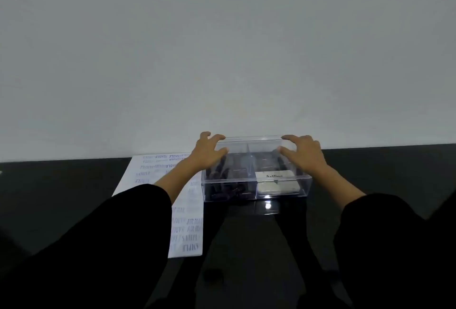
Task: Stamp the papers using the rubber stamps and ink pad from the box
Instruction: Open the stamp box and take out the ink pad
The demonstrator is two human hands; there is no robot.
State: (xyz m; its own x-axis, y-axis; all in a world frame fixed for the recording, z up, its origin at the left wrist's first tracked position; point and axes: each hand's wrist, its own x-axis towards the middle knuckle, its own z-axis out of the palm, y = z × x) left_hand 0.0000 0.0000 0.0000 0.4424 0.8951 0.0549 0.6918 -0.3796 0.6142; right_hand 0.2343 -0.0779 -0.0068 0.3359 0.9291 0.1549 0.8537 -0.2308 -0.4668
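A clear plastic box (254,196) stands on the dark table near the wall. Its left half holds several dark rubber stamps (223,189); its right half holds a white ink pad (277,186) with a label. My left hand (208,152) grips the box's left top edge, fingers curled over the rim. At the right top edge my right hand (304,153) grips the same way. A white paper (187,224) covered with purple stamp prints lies left of the box, partly under my left arm.
The dark glossy table (61,185) runs left and right and ends at a plain white wall (222,49) just behind the box. My black sleeves (123,234) fill the foreground.
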